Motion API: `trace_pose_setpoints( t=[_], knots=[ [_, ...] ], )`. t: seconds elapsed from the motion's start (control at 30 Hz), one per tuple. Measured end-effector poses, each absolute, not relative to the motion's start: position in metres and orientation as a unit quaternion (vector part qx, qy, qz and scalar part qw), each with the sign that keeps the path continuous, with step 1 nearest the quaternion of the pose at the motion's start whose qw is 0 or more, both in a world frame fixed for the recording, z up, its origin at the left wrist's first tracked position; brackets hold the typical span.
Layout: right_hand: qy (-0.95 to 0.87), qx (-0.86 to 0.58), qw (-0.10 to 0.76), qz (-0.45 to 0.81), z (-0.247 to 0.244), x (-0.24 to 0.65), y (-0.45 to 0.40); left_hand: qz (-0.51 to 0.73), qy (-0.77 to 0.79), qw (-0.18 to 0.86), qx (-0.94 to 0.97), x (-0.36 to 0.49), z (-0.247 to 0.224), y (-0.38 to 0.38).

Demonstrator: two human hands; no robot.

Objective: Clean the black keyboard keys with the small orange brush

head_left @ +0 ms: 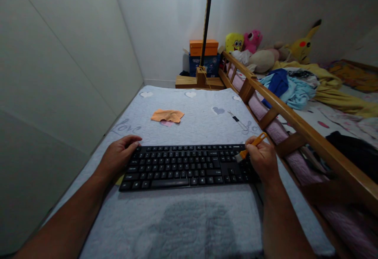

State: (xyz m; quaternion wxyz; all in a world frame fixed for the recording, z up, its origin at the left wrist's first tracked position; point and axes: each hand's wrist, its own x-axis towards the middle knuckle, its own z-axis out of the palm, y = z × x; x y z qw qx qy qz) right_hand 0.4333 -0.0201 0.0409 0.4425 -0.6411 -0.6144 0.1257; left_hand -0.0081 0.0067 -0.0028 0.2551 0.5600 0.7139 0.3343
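A black keyboard [177,166] lies flat across the bed in front of me. My left hand [122,152] grips its left end, thumb along the top corner and the other fingers partly hidden. In my right hand [261,158] is a small brush with an orange-yellow handle [243,154]. Its pale bristles touch or hover just over the keys on the right side; which of the two I cannot tell. Beyond the keyboard lies a crumpled orange cloth [167,115]. Farther right rests a thin wire tool with a black middle [235,119].
A wooden rail [283,109] runs along the right side, with clothes [292,87] and plush toys [251,42] behind it. At the far end stand a dark pole [207,23] and an orange box [203,48] on a blue one. A pale wall [59,74] borders the left.
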Motion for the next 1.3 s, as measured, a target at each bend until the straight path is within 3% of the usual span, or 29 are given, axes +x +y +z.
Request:
trace_pose_setpoints(
  t=[0.67, 0.97, 1.3],
  knots=[
    [-0.625, -0.638, 0.435, 0.111, 0.047, 0.438, -0.022, 0.329, 0.715, 0.242, 0.567, -0.008, -0.002, 0.006],
    [-0.668, -0.638, 0.366, 0.11, 0.049, 0.437, -0.032, 0.333, 0.71, 0.236, 0.574, -0.011, -0.007, 0.006],
    [-0.645, -0.625, 0.432, 0.09, 0.04, 0.439, -0.039, 0.302, 0.72, 0.261, 0.567, -0.007, -0.001, 0.005]
  ],
)
